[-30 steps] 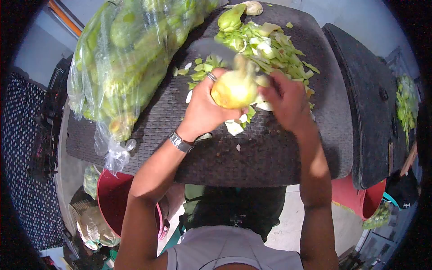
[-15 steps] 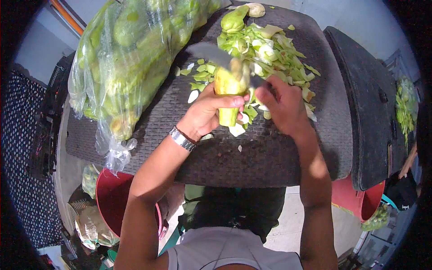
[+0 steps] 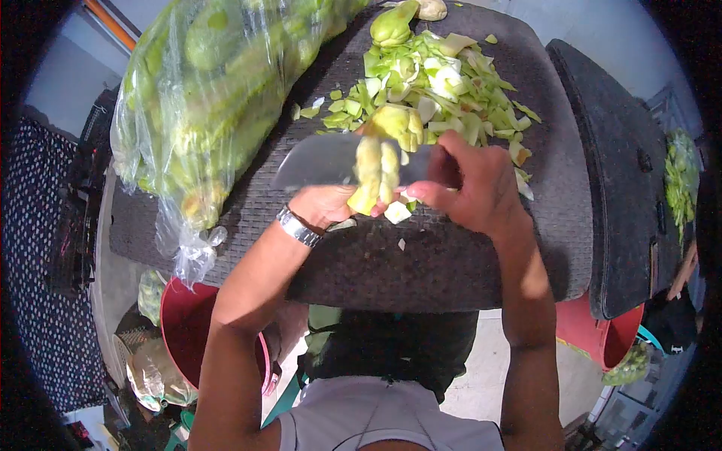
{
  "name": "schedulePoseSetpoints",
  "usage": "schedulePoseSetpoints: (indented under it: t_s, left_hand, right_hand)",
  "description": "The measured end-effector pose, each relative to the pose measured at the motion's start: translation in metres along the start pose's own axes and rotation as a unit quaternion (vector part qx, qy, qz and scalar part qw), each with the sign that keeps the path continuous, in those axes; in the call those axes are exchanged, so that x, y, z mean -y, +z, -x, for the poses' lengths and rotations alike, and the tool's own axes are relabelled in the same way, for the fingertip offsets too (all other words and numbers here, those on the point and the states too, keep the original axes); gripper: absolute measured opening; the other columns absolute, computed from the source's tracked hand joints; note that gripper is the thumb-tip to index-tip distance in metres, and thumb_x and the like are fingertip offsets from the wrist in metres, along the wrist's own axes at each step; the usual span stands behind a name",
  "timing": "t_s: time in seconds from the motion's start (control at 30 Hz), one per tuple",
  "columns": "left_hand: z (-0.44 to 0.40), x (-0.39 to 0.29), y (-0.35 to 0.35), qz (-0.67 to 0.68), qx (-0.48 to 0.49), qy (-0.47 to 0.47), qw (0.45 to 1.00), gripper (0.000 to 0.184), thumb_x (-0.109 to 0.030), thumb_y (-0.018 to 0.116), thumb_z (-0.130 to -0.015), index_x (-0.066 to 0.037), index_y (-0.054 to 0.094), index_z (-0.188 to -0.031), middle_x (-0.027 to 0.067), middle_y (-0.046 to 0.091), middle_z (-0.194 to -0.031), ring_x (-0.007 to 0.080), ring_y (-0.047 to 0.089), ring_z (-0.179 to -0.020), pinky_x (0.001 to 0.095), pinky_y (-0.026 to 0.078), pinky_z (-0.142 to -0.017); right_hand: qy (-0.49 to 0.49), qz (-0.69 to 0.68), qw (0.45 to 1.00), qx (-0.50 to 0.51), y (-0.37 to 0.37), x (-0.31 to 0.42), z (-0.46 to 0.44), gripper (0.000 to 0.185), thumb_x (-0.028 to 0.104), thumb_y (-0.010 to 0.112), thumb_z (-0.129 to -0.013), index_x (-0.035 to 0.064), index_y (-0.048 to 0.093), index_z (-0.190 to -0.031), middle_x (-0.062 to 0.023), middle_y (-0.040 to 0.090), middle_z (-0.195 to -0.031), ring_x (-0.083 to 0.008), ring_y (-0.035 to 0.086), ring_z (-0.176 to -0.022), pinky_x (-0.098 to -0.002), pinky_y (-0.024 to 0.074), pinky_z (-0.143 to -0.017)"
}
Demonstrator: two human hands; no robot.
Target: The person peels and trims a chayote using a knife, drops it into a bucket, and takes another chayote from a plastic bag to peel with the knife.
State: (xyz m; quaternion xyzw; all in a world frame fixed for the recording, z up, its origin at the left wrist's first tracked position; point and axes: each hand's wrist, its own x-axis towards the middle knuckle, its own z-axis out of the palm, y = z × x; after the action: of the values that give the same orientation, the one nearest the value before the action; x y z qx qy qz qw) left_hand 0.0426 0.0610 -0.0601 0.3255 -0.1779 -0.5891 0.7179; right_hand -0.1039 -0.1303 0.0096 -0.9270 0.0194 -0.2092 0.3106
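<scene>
My left hand is wrapped round a pale green chayote, held above the table; part of the fruit and most of the fingers are hidden behind a wide knife. The knife's handle sits in my closed right hand, and its blade lies across the chayote, pointing left. Yellowish peel lies over the middle of the blade. Beyond the hands is a heap of green and white peelings. A whole chayote rests at the far edge of that heap.
A knotted clear plastic bag full of chayotes fills the left of the dark woven-textured table. Red bins stand below on the left and right. A dark board stands along the right side.
The knife has come down and toward me, from the chayote's far end to across its near part. Peel now lies over the blade. My left hand is still around the chayote.
</scene>
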Motion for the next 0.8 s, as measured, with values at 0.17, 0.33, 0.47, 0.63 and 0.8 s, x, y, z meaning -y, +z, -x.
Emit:
schedulePoseSetpoints:
  t_s: [0.17,0.33,0.47,0.63,0.8]
  left_hand:
    - [0.003,-0.024,0.029,-0.077,-0.039,-0.021,0.996,0.06,0.0,0.082,-0.074,0.0,0.056,-0.128,0.0095,0.065,-0.087,0.0168,0.061,-0.055,0.0264,0.048,-0.045]
    - [0.001,-0.033,0.044,-0.152,0.016,0.049,0.987,0.082,0.007,0.082,-0.069,-0.005,0.042,-0.14,0.0083,0.065,-0.093,0.0154,0.063,-0.059,0.0274,0.05,-0.045]
    - [-0.001,-0.036,0.046,-0.154,-0.062,0.064,0.984,0.067,0.004,0.082,-0.071,-0.005,0.05,-0.13,0.0065,0.065,-0.09,0.0127,0.062,-0.059,0.0269,0.051,-0.045]
    - [-0.005,-0.033,0.048,-0.133,-0.044,0.067,0.988,0.055,-0.002,0.084,-0.075,-0.004,0.055,-0.121,0.0053,0.065,-0.086,0.0121,0.061,-0.057,0.026,0.05,-0.045]
    - [-0.001,-0.012,0.025,-0.062,-0.092,0.05,0.993,0.041,-0.016,0.071,-0.094,-0.005,0.053,-0.129,0.0086,0.066,-0.084,0.0165,0.064,-0.059,0.0276,0.052,-0.044]
  right_hand:
    - [0.058,0.038,0.997,-0.013,-0.014,-0.015,-0.008,0.062,0.065,0.075,-0.081,0.0034,0.064,-0.082,-0.0114,0.065,-0.065,-0.0319,0.069,-0.063,-0.0428,0.053,-0.062]
    - [0.265,0.067,0.962,0.025,-0.027,-0.058,-0.014,0.07,0.066,0.059,-0.094,-0.0022,0.068,-0.084,-0.021,0.065,-0.071,-0.0393,0.068,-0.071,-0.0479,0.0511,-0.071]
    - [0.287,0.029,0.957,0.021,-0.028,-0.064,-0.015,0.072,0.066,0.053,-0.096,-0.0025,0.069,-0.084,-0.0227,0.066,-0.076,-0.0394,0.067,-0.072,-0.0481,0.0504,-0.073]
    - [0.12,-0.067,0.99,-0.023,-0.004,-0.018,-0.01,0.061,0.06,0.065,-0.092,-0.0008,0.066,-0.086,-0.0178,0.065,-0.068,-0.0339,0.07,-0.069,-0.0442,0.0528,-0.067]
    - [-0.003,-0.045,0.999,0.001,0.01,0.002,-0.001,0.043,0.041,0.08,-0.083,0.0051,0.056,-0.085,-0.0073,0.062,-0.064,-0.021,0.065,-0.056,-0.0351,0.0501,-0.054]
